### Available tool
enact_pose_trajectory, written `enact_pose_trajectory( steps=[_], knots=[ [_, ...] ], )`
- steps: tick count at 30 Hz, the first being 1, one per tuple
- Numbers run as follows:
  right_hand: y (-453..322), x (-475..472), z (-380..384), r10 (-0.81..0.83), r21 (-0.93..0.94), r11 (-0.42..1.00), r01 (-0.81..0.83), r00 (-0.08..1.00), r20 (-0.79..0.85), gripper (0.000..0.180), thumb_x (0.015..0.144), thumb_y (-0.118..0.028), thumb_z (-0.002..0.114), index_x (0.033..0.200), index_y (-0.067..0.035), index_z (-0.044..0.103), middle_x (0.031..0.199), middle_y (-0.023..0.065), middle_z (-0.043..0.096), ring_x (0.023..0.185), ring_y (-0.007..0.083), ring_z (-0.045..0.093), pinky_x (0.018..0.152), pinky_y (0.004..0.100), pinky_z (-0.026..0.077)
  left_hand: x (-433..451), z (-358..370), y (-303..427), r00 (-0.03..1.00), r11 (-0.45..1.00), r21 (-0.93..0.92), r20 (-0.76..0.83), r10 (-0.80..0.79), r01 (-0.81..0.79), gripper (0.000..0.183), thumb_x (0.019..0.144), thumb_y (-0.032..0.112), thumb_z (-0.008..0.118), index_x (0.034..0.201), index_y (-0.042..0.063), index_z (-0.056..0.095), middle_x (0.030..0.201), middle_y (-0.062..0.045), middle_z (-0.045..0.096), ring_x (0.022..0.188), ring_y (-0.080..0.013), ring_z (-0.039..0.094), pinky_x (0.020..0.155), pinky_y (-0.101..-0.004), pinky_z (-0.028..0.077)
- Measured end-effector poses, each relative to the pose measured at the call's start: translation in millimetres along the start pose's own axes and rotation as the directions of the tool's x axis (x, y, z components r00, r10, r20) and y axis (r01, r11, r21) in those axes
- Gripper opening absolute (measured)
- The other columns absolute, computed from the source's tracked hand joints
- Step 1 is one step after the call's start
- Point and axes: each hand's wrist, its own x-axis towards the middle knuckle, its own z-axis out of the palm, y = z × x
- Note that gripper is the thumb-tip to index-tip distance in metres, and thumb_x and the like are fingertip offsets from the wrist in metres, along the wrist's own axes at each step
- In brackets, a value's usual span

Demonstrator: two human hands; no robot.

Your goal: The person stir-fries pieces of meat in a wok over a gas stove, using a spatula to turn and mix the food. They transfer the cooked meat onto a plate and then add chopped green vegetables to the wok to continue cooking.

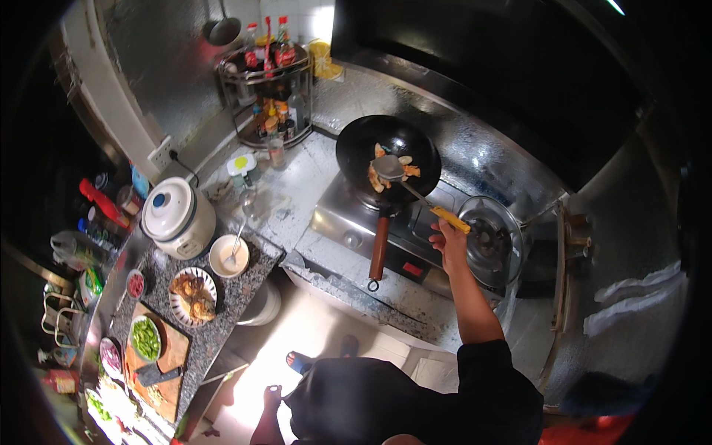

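My right hand [451, 245] grips the yellow handle of a metal wok spatula [413, 192]. The spatula's blade lies over browned food pieces [376, 177] in the bottom of a black wok [356, 142]. That wok sits on the left burner of a steel gas stove [331, 214], its brown wooden handle pointing towards me. Low by my side, away from the counter, hangs my left hand [272, 396]; its fingers are too small and shaded to make out. A glass lid [514, 245] rests on the stove beside my right forearm.
On the left granite counter [231, 300] are a white cooker [181, 222], a bowl with a spoon [240, 254], a plate of browned food [193, 300] and sliced green peppers [146, 338]. A dark-bladed knife [158, 375] lies on the cutting board [172, 339]. A condiment rack [267, 72] fills the corner.
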Motion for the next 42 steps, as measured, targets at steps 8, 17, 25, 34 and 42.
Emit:
enact_pose_trajectory(
  steps=[8,17,25,34,42],
  knots=[
    [49.7,-39.2,-13.4,0.038,-0.024,0.999,-0.04,0.997,-0.066,0.054,0.084,-0.022,0.062,0.127,-0.005,0.034,0.084,0.0055,0.059,0.051,0.0099,0.055,0.042,0.0193,0.041,-87.5,1.1,-12.0,0.822,0.816,-0.307,-0.148,-0.55,0.49,0.029,0.081,0.02,0.061,0.101,0.001,0.05,0.07,-0.009,0.057,0.048,-0.0148,0.053,0.037,-0.0255,0.041],
    [-21.6,13.3,19.0,-0.173,-0.107,0.981,0.16,0.976,-0.132,0.031,0.09,-0.027,0.051,0.109,-0.004,0.053,0.069,0.0043,0.06,0.048,0.0081,0.052,0.04,0.019,0.036,-62.7,18.2,-8.5,0.957,0.98,-0.078,-0.213,-0.196,0.183,0.03,0.077,0.024,0.062,0.092,-0.002,0.059,0.076,-0.013,0.064,0.067,-0.0189,0.06,0.063,-0.0305,0.048],
    [-62.9,-20.7,37.1,-0.292,-0.21,0.943,0.258,0.944,-0.152,0.024,0.09,-0.023,0.047,0.099,-0.003,0.057,0.066,0.0069,0.062,0.047,0.0096,0.056,0.039,0.0193,0.035,-8.7,-49.9,-0.3,0.949,0.941,-0.206,-0.109,-0.295,0.269,0.022,0.08,0.022,0.063,0.092,0.009,0.05,0.066,-0.004,0.053,0.046,-0.0127,0.051,0.035,-0.0238,0.039],
    [-60.9,-34.9,51.5,-0.23,-0.273,0.944,0.184,0.962,-0.148,0.022,0.086,-0.02,0.051,0.093,-0.002,0.06,0.062,0.0069,0.061,0.042,0.011,0.053,0.037,0.0215,0.034,-1.7,-50.3,-17.5,0.965,0.954,-0.191,-0.076,-0.25,0.232,0.022,0.08,0.02,0.063,0.089,0.005,0.05,0.062,-0.006,0.054,0.046,-0.0141,0.055,0.033,-0.0247,0.038],
    [-61.8,-31.6,57.0,-0.233,-0.306,0.934,0.182,0.963,-0.138,0.022,0.086,-0.024,0.05,0.093,-0.006,0.06,0.06,0.0043,0.06,0.042,0.0087,0.053,0.037,0.0193,0.032,-59.1,-39.2,37.2,0.958,0.968,-0.106,-0.154,-0.243,0.228,0.024,0.071,0.024,0.066,0.072,0.0,0.063,0.072,-0.014,0.065,0.068,-0.0201,0.061,0.065,-0.0328,0.048]
  ],
)
